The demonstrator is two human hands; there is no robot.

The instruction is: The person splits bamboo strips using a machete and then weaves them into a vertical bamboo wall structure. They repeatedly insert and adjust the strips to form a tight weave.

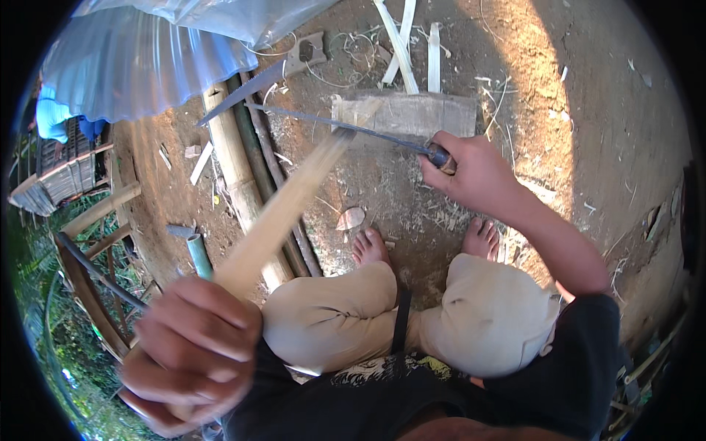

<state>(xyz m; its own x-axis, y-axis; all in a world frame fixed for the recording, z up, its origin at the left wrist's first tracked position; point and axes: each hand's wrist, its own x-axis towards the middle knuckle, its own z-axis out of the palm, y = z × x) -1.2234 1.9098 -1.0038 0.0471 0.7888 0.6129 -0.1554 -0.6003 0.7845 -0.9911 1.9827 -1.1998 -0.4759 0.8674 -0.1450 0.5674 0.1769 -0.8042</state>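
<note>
My left hand (195,353), at the lower left, is closed around one end of a pale bamboo slat (283,209). The slat slants up and away to the right, somewhat smeared by motion. My right hand (478,173) grips the dark handle of a long, narrow-bladed knife (316,116). Its blade points left, passing across the slat's far end; whether the two touch I cannot tell. Below them a grey wooden block (452,117) lies on the ground beyond my bare feet.
A handsaw (243,93) rests near a bamboo pole (239,176) and darker poles on the left. Split strips (434,62) lie past the block, among shavings. Clear plastic sheeting (147,62) hangs at upper left, near a person in blue (51,114). A green tube (197,253) lies left.
</note>
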